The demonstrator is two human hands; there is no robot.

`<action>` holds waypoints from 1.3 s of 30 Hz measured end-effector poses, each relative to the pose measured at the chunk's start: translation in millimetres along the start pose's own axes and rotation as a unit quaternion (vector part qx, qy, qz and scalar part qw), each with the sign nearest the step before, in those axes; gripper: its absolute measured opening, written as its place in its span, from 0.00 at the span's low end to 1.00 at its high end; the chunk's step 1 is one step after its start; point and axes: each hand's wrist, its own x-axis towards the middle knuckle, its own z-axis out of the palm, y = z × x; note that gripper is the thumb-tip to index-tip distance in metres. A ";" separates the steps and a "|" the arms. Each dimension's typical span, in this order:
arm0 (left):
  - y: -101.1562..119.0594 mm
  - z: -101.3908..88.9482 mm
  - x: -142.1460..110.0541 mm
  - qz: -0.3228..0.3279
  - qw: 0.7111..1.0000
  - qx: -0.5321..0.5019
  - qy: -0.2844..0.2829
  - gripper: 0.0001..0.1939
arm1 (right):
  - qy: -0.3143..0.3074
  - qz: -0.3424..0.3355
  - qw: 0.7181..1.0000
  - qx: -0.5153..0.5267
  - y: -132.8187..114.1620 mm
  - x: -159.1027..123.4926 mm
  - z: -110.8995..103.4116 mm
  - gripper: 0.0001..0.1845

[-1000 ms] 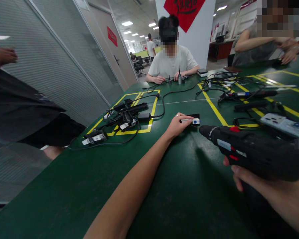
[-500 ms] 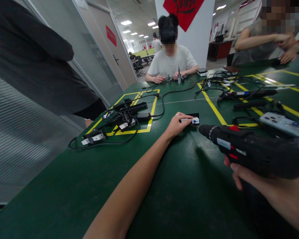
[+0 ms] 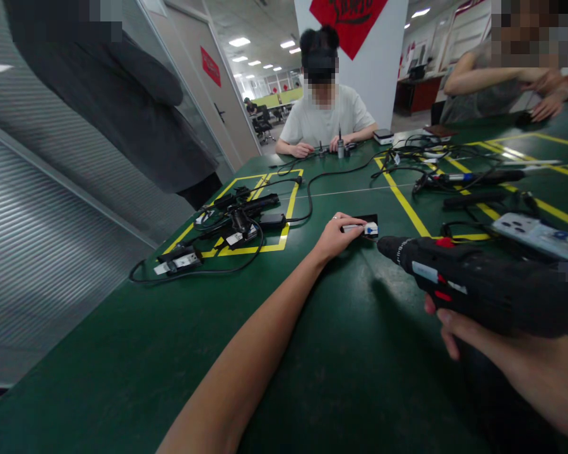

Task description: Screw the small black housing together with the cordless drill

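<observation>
My right hand (image 3: 468, 331) is wrapped round the handle of a black cordless drill (image 3: 483, 280) with red buttons, its chuck pointing left. Stretched out over the table, my left hand (image 3: 336, 236) grips a small flat white piece with a blue mark (image 3: 372, 229). Beneath that piece shows a dark pad or plate (image 3: 372, 219), partly hidden by my fingers. The drill's nose is close to the piece's right end; whether a bit touches it, I cannot tell.
Black cables and devices (image 3: 241, 221) lie within yellow tape at left. A black cord (image 3: 311, 192) crosses the green table (image 3: 284, 378). At right are a silver panel (image 3: 534, 233) and more cables. One person (image 3: 329, 113) sits opposite, another at right; a third stands at left.
The standing person at left has shifted to the right. My hands, the drill and the small piece stay almost in place.
</observation>
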 end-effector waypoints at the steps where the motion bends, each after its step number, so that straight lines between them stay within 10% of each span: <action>1: -0.2 0.2 0.1 -0.001 1.000 0.000 0.000 0.14 | -0.024 0.016 1.000 -0.007 -1.9 -1.5 -3.0 0.17; 39: 0.8 -2.3 -1.1 0.007 1.000 -0.004 -0.007 0.14 | -0.021 0.027 0.996 -0.085 -8.4 -7.5 -9.8 0.25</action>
